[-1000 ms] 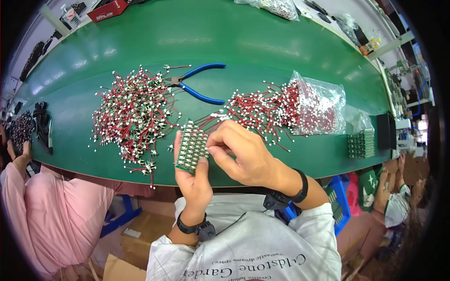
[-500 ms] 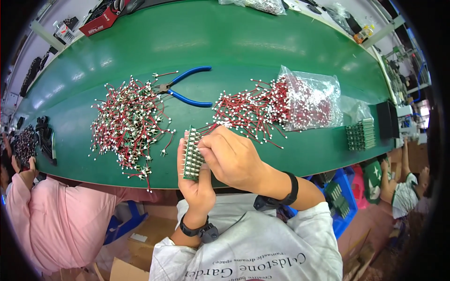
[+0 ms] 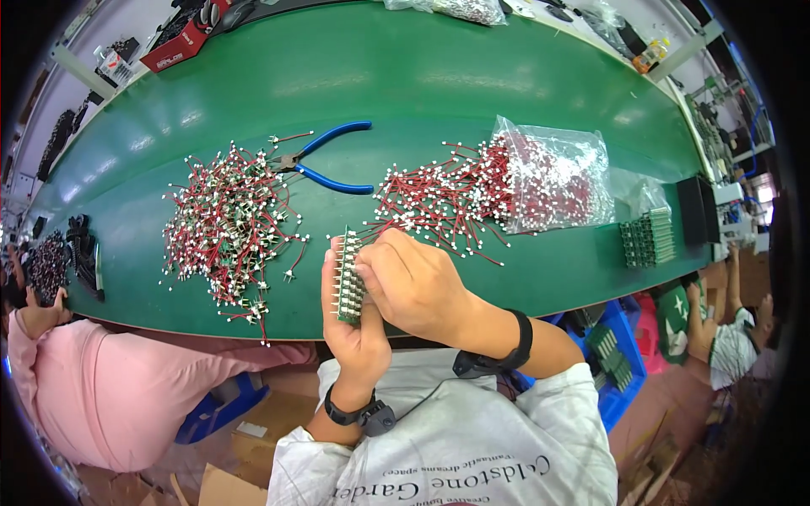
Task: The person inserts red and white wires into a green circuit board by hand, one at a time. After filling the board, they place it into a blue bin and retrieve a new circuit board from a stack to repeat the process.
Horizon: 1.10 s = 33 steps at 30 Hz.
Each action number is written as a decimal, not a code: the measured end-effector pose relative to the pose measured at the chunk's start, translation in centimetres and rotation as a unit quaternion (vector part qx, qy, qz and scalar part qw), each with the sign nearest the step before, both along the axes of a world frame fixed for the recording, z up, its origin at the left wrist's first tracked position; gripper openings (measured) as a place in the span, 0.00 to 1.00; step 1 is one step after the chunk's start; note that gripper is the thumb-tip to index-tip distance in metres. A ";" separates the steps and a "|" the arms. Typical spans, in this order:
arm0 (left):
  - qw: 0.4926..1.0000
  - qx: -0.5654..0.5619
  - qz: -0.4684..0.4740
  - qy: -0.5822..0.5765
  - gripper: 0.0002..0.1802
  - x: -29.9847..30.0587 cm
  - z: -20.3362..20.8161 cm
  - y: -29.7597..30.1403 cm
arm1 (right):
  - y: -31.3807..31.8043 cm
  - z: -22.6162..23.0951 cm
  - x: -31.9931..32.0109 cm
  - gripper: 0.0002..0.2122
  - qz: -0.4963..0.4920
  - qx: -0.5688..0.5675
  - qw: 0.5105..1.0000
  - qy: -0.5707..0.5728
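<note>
Upright in my left hand (image 3: 355, 341) is a green circuit board panel (image 3: 348, 282), with rows of small white connectors across its face. The thumb and fingers grip it by its two long sides. My right hand (image 3: 418, 282) is closed in a pinch against the panel's right edge. Whatever its fingertips hold is hidden. Red wires show just beyond its knuckles, and I cannot tell whether they are in the hand or on the table. Beyond that hand spreads a pile of red wire leads (image 3: 439, 198) with white plugs, spilling from a clear plastic bag (image 3: 561, 177).
Left on the green table (image 3: 337, 76) lies a heap of wired small boards (image 3: 232, 223). Blue-handled cutting pliers (image 3: 325, 156) touch its edge. Stacked green panels (image 3: 648, 238) stand by a black box (image 3: 697, 215) at right. A person in pink (image 3: 126, 392) sits at left; a blue crate (image 3: 620, 358) is below right.
The panel in my left hand has turned, so its face shows more edge-on. My right hand stays pinched against it. The person in pink has shifted slightly.
</note>
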<state>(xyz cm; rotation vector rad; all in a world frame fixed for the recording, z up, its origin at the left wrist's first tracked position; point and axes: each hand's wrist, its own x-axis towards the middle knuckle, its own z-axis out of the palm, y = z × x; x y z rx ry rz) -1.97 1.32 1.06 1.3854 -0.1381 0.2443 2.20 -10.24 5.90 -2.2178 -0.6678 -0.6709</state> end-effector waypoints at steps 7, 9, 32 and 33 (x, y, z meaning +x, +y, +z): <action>0.998 0.042 0.006 -0.036 0.32 0.1 0.1 0.2 | 0.1 -0.2 -0.2 0.05 -0.009 -0.002 1.000 0.002; 0.995 0.081 0.019 -0.047 0.30 0.1 0.0 0.2 | 0.2 -0.3 -0.2 0.05 -0.007 -0.014 1.000 -0.004; 0.983 0.170 -0.008 -0.069 0.34 0.4 -0.1 2.7 | 0.1 0.5 0.0 0.06 0.052 0.067 0.995 0.048; 0.980 0.187 -0.003 -0.074 0.34 0.4 -0.1 2.9 | 0.1 0.4 0.1 0.06 0.050 0.071 0.995 0.053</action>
